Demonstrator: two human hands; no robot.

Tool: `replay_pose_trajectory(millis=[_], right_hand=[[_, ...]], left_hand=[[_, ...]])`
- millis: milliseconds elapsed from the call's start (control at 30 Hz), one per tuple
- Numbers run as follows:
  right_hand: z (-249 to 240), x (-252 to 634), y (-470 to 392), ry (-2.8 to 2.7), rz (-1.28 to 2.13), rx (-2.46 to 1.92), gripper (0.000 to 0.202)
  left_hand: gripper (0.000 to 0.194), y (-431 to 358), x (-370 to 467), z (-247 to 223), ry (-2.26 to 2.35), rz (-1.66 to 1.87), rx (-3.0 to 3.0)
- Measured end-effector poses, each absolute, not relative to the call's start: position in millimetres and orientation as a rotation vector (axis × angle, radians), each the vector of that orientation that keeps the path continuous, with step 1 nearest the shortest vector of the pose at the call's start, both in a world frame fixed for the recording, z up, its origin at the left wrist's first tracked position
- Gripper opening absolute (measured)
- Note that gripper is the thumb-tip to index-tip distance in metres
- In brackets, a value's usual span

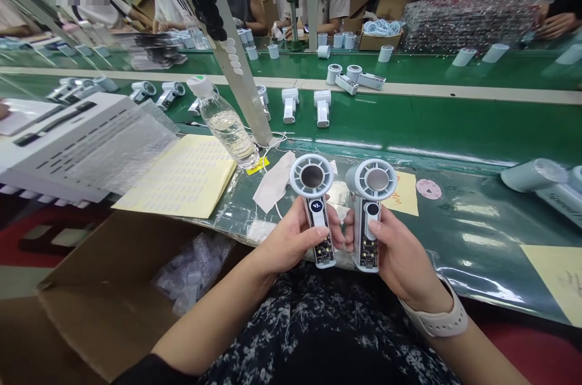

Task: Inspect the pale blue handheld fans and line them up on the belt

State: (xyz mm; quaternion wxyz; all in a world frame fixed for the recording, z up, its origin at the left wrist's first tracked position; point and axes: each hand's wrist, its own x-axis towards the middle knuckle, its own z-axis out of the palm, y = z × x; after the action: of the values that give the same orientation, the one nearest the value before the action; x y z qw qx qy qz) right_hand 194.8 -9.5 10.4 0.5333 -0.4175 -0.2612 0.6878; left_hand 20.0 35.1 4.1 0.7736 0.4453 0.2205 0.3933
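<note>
Two light-blue handheld fans are held upright side by side over the table's near edge. My left hand [297, 236] is closed around the handle of the left fan [324, 245], whose round display is lit and reads about 43. The thumb lies on the front of that handle. Around the right fan [366, 248] my right hand [400, 248] is closed, its thumb by the button plate below a dark round display. Circuit parts show in the lower part of both handles. The fingertips behind the handles are partly hidden.
A water bottle [227, 127] leans by a metal post [243, 88]. Yellow label sheets [182, 176] and a white box [77, 142] lie left. More fans [322, 109] stand on the green conveyor [409, 124]. An open carton [100, 288] sits below left. Several people work across the line.
</note>
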Motion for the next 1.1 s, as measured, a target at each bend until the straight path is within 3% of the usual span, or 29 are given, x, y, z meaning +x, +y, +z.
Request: replay_pose_trajectory(millis=[567, 800, 967, 1100], right_hand=[[7, 195, -10, -0.719, 1.659, -0.988, 0.024], [7, 194, -11, -0.643, 1.660, -0.925, 0.032], [3, 195, -12, -0.546, 1.763, -0.806, 0.049], [4, 193, -12, -0.446, 1.743, -0.785, 0.037]], left_hand=[[0.045, 34, 18, 2, 0.575, 0.918, 0.991], [0.038, 36, 15, -2, 0.646, 0.856, 1.126], [0.062, 34, 20, 4, 0.804, 0.845, 1.076], [0.052, 27, 23, 12, 0.800, 0.826, 1.008]])
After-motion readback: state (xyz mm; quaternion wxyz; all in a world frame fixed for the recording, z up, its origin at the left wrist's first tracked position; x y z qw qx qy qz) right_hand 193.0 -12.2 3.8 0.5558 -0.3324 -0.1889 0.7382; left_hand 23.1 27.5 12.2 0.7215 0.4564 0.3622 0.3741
